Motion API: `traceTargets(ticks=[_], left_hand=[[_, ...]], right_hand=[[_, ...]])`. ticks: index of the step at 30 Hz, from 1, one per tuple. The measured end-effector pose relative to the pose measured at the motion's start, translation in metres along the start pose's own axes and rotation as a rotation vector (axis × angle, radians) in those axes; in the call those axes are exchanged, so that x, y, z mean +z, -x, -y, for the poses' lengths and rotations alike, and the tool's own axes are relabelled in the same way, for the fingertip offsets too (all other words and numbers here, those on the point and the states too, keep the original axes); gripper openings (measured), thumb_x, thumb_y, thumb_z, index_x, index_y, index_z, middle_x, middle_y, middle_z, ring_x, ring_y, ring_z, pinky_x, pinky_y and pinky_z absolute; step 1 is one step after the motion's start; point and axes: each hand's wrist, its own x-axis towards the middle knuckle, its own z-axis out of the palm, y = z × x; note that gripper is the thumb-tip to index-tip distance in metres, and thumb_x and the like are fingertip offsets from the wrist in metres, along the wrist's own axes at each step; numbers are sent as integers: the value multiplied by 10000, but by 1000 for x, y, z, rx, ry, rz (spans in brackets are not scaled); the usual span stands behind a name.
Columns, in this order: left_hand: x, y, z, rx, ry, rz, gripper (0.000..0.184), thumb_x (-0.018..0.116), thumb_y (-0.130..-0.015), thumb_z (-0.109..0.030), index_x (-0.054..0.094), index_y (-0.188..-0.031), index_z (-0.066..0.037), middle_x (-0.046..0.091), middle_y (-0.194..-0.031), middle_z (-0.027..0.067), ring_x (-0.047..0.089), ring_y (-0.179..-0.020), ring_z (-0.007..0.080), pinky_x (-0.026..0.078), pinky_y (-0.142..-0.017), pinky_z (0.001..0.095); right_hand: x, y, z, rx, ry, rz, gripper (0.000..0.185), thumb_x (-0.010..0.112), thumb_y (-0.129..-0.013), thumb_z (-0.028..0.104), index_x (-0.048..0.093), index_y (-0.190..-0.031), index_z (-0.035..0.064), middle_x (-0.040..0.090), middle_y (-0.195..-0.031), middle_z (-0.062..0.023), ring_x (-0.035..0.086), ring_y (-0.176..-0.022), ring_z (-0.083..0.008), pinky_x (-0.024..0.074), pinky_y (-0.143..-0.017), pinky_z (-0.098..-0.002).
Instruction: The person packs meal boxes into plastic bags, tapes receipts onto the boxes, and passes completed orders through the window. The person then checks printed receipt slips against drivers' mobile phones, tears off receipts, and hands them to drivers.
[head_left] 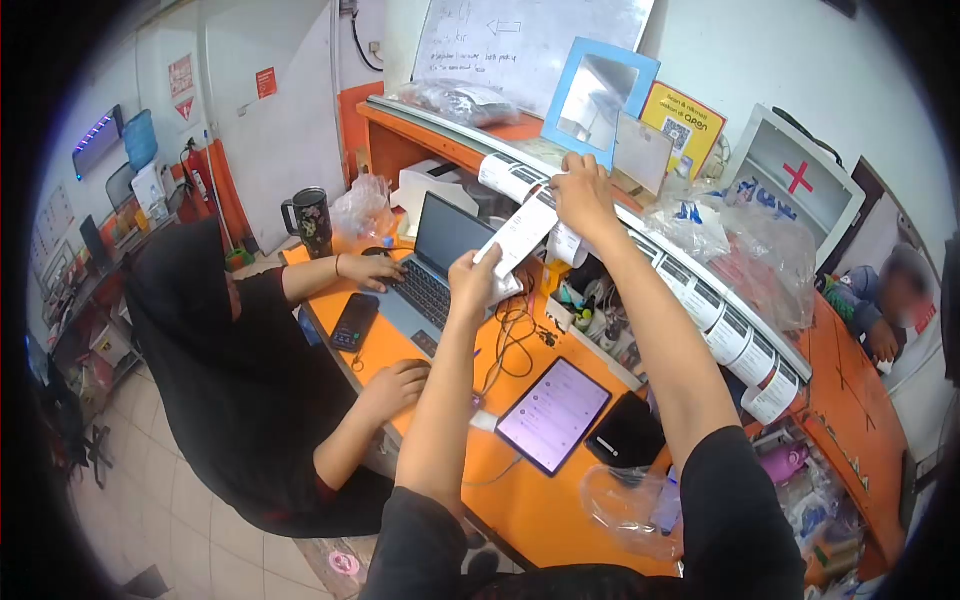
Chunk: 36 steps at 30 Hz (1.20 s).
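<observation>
Both my arms reach up over the orange desk. A white printed paper slip (522, 236) stretches between my hands, tilted up to the right. My left hand (474, 282) is closed on its lower end, in front of the laptop (445, 250). Near the shelf edge my right hand (585, 200) is closed on the slip's upper end; its fingertips are partly hidden. More printed labels (700, 290) hang in a row along that shelf edge, running down to the right. A curled white paper (567, 246) hangs just below my right hand.
A co-worker in black (230, 390) sits at left, one hand on the laptop. On the desk are a phone (354, 322), a tablet (554, 415), a black pouch (628, 430), cables and a tumbler (312, 222). Plastic bags (770, 250) and a blue frame (600, 95) stand on the shelf.
</observation>
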Motion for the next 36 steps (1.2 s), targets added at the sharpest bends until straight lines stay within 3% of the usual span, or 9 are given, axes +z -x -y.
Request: traceTargets(ticks=[8, 15, 18, 25, 27, 29, 32, 34, 36], left_hand=[[-11, 6, 2, 48, 264, 61, 167, 601, -794, -154, 531, -835, -9, 607, -783, 88, 594, -609, 126, 508, -529, 252], [1, 0, 17, 7, 73, -39, 192, 628, -788, -192, 536, -779, -24, 573, -704, 40, 522, -573, 83, 420, -504, 218], [3, -13, 36, -2, 124, -64, 202, 631, -788, -207, 533, -770, -31, 575, -708, 41, 525, -577, 83, 416, -507, 214], [9, -21, 47, -40, -1, -126, 225, 629, -785, -219, 558, -798, -6, 580, -699, 48, 531, -588, 96, 419, -517, 227], [7, -27, 55, -13, -70, -128, 240, 627, -775, -216, 578, -818, 15, 593, -713, 72, 549, -603, 119, 434, -534, 248], [-3, -28, 66, 20, -239, -138, 262, 623, -753, -218, 612, -839, 29, 614, -750, 106, 580, -640, 157, 453, -570, 278], [2, 27, 66, -94, -180, -133, 160, 571, -742, -98, 612, -864, -4, 618, -745, 97, 588, -636, 181, 470, -636, 296], [4, 76, 97, -27, -65, -39, 201, 536, -727, -23, 599, -918, -16, 614, -806, 98, 589, -734, 170, 478, -620, 293], [-4, 131, 117, 327, -466, 76, 244, 530, -721, 4, 581, -959, -19, 595, -910, 109, 567, -860, 178, 472, -673, 298]], right_hand=[[11, 0, 10, 52, 47, 93, 108, 517, -643, 2, 602, -706, -15, 563, -813, -169, 531, -811, -330, 397, -756, -383], [7, 3, 31, 91, 282, 138, 186, 504, -718, 132, 655, -779, 44, 555, -843, -105, 422, -893, -239, 285, -782, -345], [13, 2, 37, 189, 336, 162, 221, 533, -757, 184, 638, -782, -8, 555, -878, -126, 440, -903, -261, 302, -802, -358], [12, 0, 35, 126, 411, 77, 203, 489, -728, 155, 646, -780, 37, 573, -835, -90, 437, -893, -233, 286, -779, -340], [9, -4, 35, 166, 353, 180, 186, 486, -713, 129, 622, -746, 7, 581, -828, -147, 459, -879, -266, 308, -786, -378], [9, -6, 35, 177, 370, 198, 188, 490, -717, 143, 634, -758, 30, 589, -828, -121, 464, -875, -250, 302, -782, -363], [2, 0, 40, 150, 400, 176, 187, 508, -710, 158, 649, -769, 51, 601, -826, -99, 480, -864, -233, 300, -776, -352], [3, -2, 40, 155, 404, 190, 163, 528, -690, 148, 656, -736, 58, 601, -829, -101, 472, -884, -234, 299, -779, -352], [-1, -1, 40, 159, 382, 227, 215, 534, -710, 177, 641, -829, 35, 597, -863, -112, 461, -910, -247, 301, -789, -369]])
